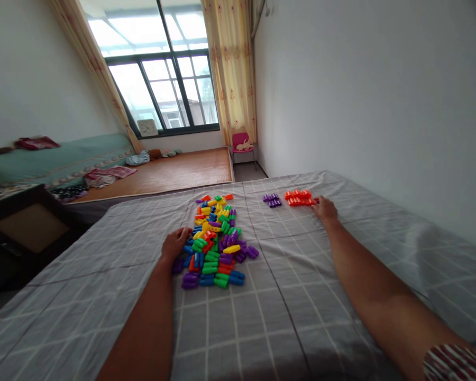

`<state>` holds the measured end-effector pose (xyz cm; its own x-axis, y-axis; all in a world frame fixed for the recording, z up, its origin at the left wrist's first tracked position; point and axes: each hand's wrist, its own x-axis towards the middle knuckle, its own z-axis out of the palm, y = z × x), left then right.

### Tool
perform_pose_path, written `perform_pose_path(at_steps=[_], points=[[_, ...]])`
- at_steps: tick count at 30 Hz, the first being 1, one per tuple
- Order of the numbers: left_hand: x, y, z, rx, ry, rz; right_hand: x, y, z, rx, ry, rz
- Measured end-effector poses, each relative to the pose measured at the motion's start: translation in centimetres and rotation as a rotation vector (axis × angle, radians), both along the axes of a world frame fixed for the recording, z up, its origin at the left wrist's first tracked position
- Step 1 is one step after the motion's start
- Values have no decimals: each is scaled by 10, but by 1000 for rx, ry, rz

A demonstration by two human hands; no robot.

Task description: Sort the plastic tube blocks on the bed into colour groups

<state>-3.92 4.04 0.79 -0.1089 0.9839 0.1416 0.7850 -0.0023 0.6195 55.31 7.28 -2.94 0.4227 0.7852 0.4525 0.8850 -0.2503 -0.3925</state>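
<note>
A long pile of mixed plastic pieces (212,238) in yellow, green, blue, purple and orange lies on the grey checked bedspread (238,328). My left hand (176,243) rests against the pile's left side, its fingers at some blue pieces; what they hold, if anything, is hidden. To the right of the pile are a small purple group (272,200) and, beside it, rows of orange pieces (298,198). At the right end of the front orange row, my right hand (325,208) has its fingers closed on an orange piece, which touches the row.
A white wall (360,95) runs along the right side. Beyond the bed stand a second, mat-covered bed (182,169) with cloths on it, a pink chair (241,142) and a window. A dark cabinet (31,233) is at the left.
</note>
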Motion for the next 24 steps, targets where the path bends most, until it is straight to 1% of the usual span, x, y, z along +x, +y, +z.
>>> perform_pose_path(at_steps=[4, 6, 8, 10, 12, 14, 16, 17, 18, 19, 20, 22, 24], points=[[0, 0, -2, 13, -4, -8, 1, -1, -3, -32, 30, 32], [0, 0, -3, 22, -2, -9, -1, 0, 2, -14, 35, 13], [1, 0, -3, 27, -1, -8, -8, -1, 15, 58, 19, 11], [2, -1, -3, 26, -4, -5, -26, -2, 35, 154, -10, 88], [3, -1, -3, 24, 0, 1, -58, -6, 55, 203, -17, 256], [4, -1, -3, 21, 4, 10, -103, -11, 70, 165, 2, 484], [5, -2, -3, 23, -7, 11, -154, -16, 77, 67, -7, 741], [6, -3, -2, 24, -17, 8, -178, -17, 78, 27, -38, 852], [7, -4, -2, 28, -27, 4, -201, -16, 78, 8, -78, 934], [8, -4, -1, 31, -33, -2, -221, -14, 77, -3, -119, 984], [8, -5, -1, 34, -35, -7, -238, -9, 76, -8, -155, 1001], [9, -5, -1, 34, -25, -8, -260, 7, 75, -32, -198, 960], [8, -4, -4, 35, -19, 2, -270, 31, 76, -90, -218, 901]])
